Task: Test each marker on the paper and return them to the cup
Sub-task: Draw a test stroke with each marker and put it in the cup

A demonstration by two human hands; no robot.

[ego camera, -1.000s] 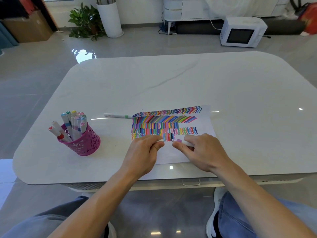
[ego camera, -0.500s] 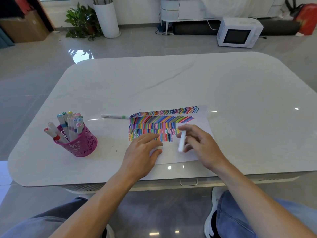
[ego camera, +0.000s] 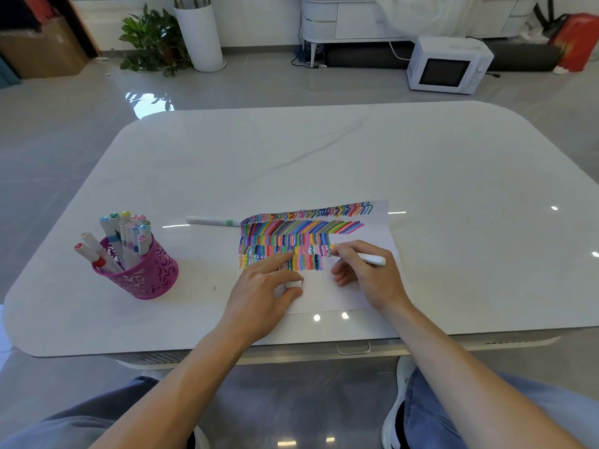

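While your right hand (ego camera: 366,273) grips the marker (ego camera: 372,259) with its tip on the paper (ego camera: 324,293), your left hand (ego camera: 262,293) rests there, pinching the cap (ego camera: 293,284). Rows of strokes suggest most testing is done. Left to do: cap this marker, return it to the cup (ego camera: 152,277), then the pen (ego camera: 212,221) lying on the desk (ego camera: 324,157).

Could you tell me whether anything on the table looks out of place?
One green-banded marker lies loose on the table by the far left corner of the paper, apart from the pink cup holding the others. Nothing looks spilled or damaged.
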